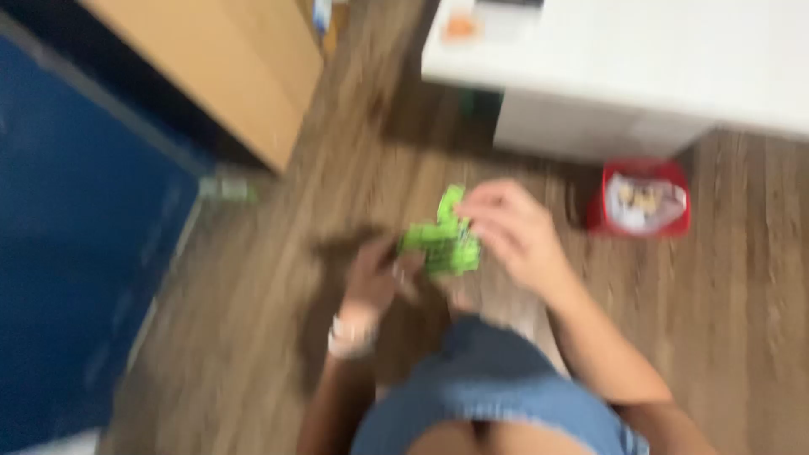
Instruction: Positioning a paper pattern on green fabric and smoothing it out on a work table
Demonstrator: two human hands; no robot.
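The picture is blurred by motion. A small bright green wrapper or packet (pixel 440 238) is held in front of me, above the wooden floor. My right hand (pixel 511 232) grips its right side with the fingers curled over it. My left hand (pixel 377 271), with a pale band on the wrist, holds its lower left side from below. I am looking down past my blue denim clothing (pixel 493 388).
A small red bin (pixel 645 199) with a white liner stands on the wood floor by a white cabinet (pixel 624 67). A light wooden panel (pixel 227 67) stands at the upper left, beside a large dark blue surface (pixel 76 236).
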